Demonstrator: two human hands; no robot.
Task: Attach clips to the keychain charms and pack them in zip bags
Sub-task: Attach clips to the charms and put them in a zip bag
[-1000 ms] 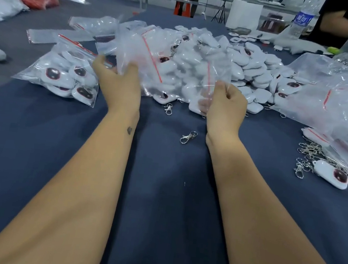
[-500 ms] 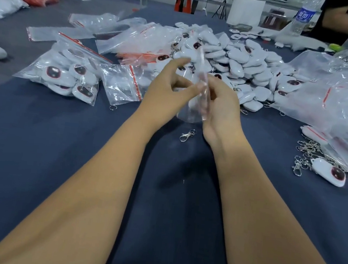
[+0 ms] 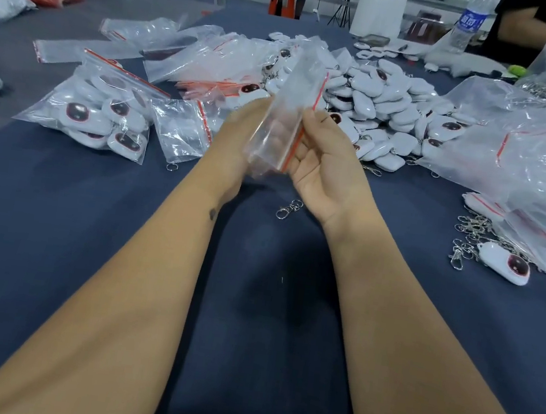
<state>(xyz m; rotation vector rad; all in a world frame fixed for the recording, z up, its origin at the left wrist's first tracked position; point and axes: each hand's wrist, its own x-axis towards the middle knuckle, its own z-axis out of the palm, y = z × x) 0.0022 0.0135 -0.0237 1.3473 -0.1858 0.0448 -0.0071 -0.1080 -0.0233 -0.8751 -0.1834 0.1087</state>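
The person holds an empty clear zip bag [image 3: 286,117] upright above the blue bench [image 3: 85,233], between the two hands: the left hand [image 3: 239,139] curls its fingers [image 3: 276,137] behind the bag, where they show through the plastic, and the right hand [image 3: 326,165] pinches the bag's red-striped edge from the other side. Just below the hands a loose metal clip [image 3: 289,208] lies on the bench. Beyond the hands sits a heap of white keychain charms [image 3: 385,99], with a filled bag of charms [image 3: 103,109] to the left and one clipped charm [image 3: 505,264] at far right.
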